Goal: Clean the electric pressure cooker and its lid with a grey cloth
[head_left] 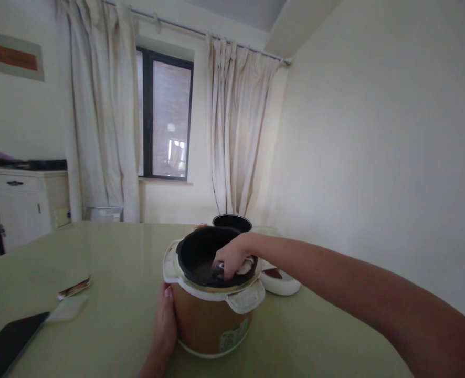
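Observation:
A tan rice cooker (201,317) with a white rim and side handles stands lidless on the table, its dark inside facing up. My left hand (165,320) presses against the cooker's left side below the handle; most of its fingers are hidden. Reaching in from the right, my right hand (232,257) is down inside the opening near the right inner wall. Its fingers are closed on a crumpled whitish cloth (245,265), only part of which shows. A dark round inner pot (232,222) is behind the cooker. To its right lies a white, lid-like part (283,283) with a reddish-brown patch.
On the pale green table (114,315), a broad dark blade (14,338) with a pale handle (66,308) lies at left, beside a small brown-and-white strip (74,287). A white cabinet (20,202) stands at far left. Curtains (242,126) flank a window (171,118) behind.

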Motion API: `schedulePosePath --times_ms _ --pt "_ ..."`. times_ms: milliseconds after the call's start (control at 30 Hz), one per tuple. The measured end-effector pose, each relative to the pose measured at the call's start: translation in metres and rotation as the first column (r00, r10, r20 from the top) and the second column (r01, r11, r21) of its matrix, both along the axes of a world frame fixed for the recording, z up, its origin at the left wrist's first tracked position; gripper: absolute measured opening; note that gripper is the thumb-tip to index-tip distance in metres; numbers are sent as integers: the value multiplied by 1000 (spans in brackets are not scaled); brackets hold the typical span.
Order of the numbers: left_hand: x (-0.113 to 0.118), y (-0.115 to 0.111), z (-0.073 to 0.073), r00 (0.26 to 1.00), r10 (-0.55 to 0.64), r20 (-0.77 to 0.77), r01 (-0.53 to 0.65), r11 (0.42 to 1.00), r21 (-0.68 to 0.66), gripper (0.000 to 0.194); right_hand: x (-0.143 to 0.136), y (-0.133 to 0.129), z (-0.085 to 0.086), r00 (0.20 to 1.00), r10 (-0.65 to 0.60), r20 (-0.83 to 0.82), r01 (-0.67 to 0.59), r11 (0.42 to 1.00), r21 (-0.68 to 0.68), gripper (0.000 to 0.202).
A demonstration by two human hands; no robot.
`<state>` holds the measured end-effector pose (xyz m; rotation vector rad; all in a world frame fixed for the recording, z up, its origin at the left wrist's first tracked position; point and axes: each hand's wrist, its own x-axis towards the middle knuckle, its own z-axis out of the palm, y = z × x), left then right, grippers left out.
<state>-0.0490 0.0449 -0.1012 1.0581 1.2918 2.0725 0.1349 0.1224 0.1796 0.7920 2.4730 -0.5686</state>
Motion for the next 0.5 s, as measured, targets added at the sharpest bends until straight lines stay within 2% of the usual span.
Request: schedulePosePath --times_ms 67,167,300,367,500 --pt "1 0 2 1000 4 31 -3 1000 -27 79 -2 6 -4 998 27 51 -35 986 161 20" --pt "3 -1 4 999 -1 53 3 999 -47 80 -6 8 -18 997 51 -52 -26 918 396 32" --pt "5 -1 4 997 -15 80 18 999 -41 83 -16 7 -30 992 106 -70 -61 879 473 40" --pt "5 -1 4 996 -16 87 19 999 -36 82 -20 8 -27 986 162 -39 -114 830 546 41" --pt "2 2 3 997 -24 80 26 999 -21 81 -18 12 -14 966 252 64 -226 692 686 39"
